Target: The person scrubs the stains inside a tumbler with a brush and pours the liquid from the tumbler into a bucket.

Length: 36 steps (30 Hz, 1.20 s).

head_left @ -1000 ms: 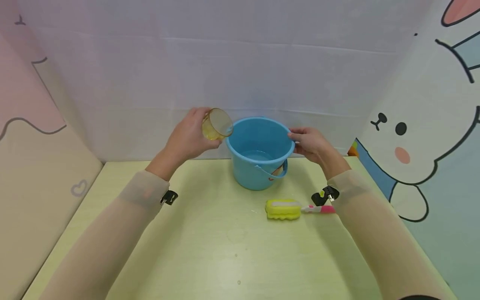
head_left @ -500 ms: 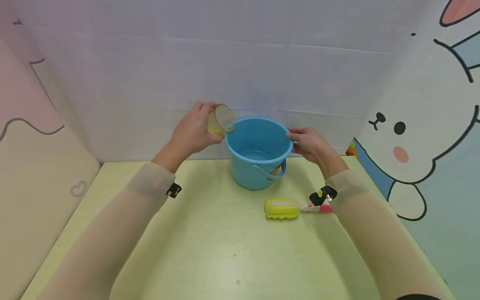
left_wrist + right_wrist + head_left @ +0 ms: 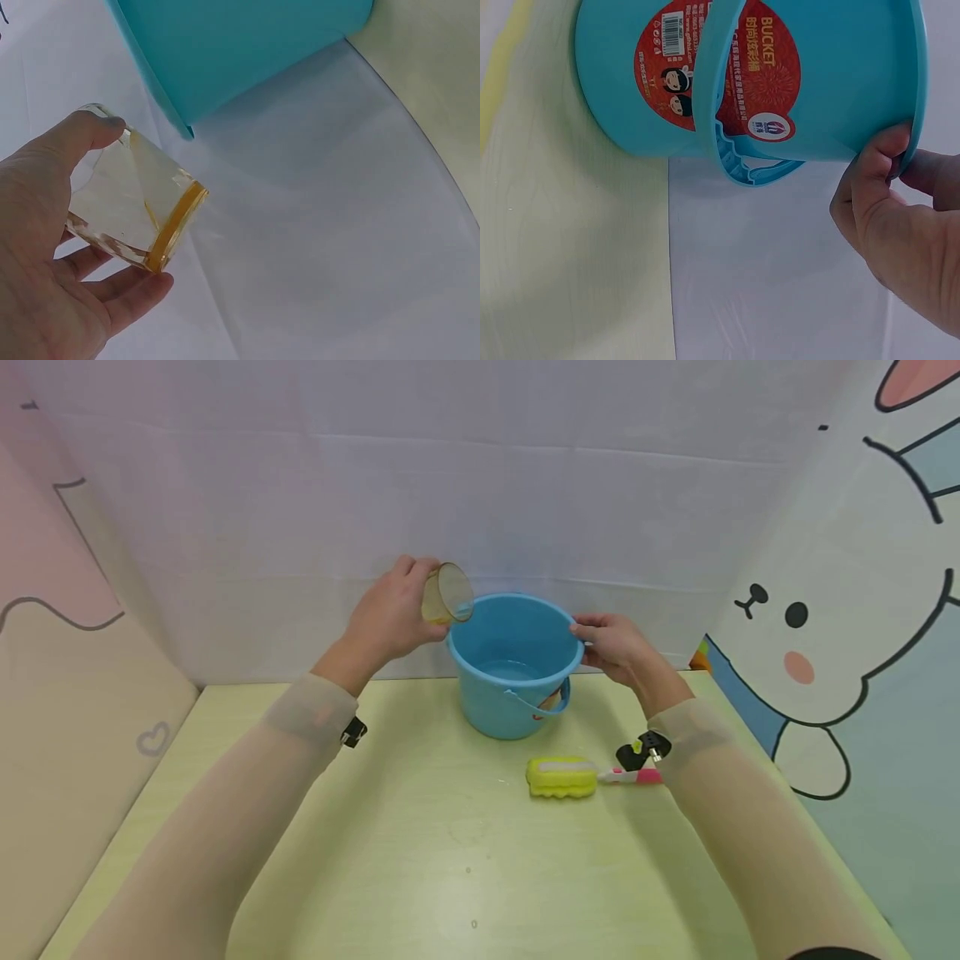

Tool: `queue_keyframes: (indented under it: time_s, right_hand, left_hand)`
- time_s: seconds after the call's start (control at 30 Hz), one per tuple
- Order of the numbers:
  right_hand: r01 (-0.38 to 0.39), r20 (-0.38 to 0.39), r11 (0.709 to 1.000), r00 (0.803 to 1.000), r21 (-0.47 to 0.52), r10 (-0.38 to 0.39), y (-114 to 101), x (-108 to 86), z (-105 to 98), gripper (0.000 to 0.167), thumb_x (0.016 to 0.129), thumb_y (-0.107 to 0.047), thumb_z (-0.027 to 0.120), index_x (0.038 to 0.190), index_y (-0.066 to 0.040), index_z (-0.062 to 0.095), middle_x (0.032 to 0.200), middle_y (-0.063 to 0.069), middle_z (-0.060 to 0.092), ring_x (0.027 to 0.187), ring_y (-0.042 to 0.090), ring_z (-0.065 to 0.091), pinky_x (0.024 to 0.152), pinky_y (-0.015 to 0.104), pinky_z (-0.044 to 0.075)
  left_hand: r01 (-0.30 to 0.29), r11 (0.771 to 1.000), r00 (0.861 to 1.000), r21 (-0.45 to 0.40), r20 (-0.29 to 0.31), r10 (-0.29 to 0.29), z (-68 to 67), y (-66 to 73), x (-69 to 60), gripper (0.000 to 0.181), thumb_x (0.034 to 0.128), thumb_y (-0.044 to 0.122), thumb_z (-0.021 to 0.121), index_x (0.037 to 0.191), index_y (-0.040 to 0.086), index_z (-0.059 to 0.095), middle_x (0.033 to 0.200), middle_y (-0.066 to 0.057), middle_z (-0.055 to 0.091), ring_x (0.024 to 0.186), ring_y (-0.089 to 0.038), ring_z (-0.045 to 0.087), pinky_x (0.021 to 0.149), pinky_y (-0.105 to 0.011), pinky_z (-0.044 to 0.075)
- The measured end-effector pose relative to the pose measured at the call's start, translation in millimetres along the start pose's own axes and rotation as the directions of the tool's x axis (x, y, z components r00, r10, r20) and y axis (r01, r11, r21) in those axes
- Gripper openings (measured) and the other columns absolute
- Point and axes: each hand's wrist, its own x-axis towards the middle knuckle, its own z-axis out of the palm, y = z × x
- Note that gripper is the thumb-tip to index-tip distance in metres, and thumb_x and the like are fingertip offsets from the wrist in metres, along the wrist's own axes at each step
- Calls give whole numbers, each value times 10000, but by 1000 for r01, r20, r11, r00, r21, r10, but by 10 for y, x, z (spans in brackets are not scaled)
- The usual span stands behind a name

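My left hand [image 3: 393,617] grips a clear yellowish drinking glass [image 3: 447,593], tilted with its mouth toward the blue bucket [image 3: 501,710] at the bucket's left rim. In the left wrist view the thumb and fingers wrap the glass [image 3: 124,195], which has an amber band at its base. Whether liquid is in the glass is hard to tell. My right hand [image 3: 618,647] pinches the bucket's right rim between thumb and fingers. The bucket stands upright on the table, some water showing at its bottom. Its handle [image 3: 712,97] hangs down over a red label [image 3: 769,75].
A yellow sponge brush [image 3: 561,777] with a pink and white handle [image 3: 633,776] lies on the table in front of the bucket. A few small drops dot the pale table [image 3: 420,860]. A white sheet [image 3: 480,510] rises behind the table's back edge.
My left hand has moved up and to the right with the glass, which now tips further toward the bucket. My right hand stays on the rim.
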Motion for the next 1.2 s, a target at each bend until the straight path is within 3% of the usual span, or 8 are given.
queue_keyframes:
  time_s: [0.4, 0.73, 1.2]
  right_hand:
    - [7, 2, 1000, 1000, -6, -7, 12, 4, 5, 534, 1135, -181, 522, 1615, 5, 380, 1546, 217, 499, 1044, 208, 709, 817, 270, 609]
    - [1, 15, 1000, 1000, 8, -2, 17, 19, 14, 554, 1130, -187, 532, 1622, 7, 366, 1554, 243, 475, 978, 147, 707, 819, 251, 600]
    - [13, 1, 1000, 1000, 2, -13, 23, 5, -4, 531, 1136, -185, 520, 1618, -7, 386, 1539, 204, 502, 1244, 325, 638, 817, 262, 605]
  left_hand:
    - [-42, 997, 999, 61, 11, 42, 24, 74, 45, 910, 844, 297, 902, 1572, 84, 401, 1464, -205, 480, 1245, -426, 555, 980, -558, 536]
    - [-68, 992, 997, 105, -15, 70, 51, 104, 42, 912, 840, 285, 908, 1577, 92, 408, 1469, -182, 482, 1232, -417, 543, 977, -559, 534]
    - [-107, 982, 993, 153, -33, 113, 47, 152, 57, 900, 841, 278, 913, 1575, 98, 425, 1437, -178, 502, 1208, -409, 553, 968, -535, 544]
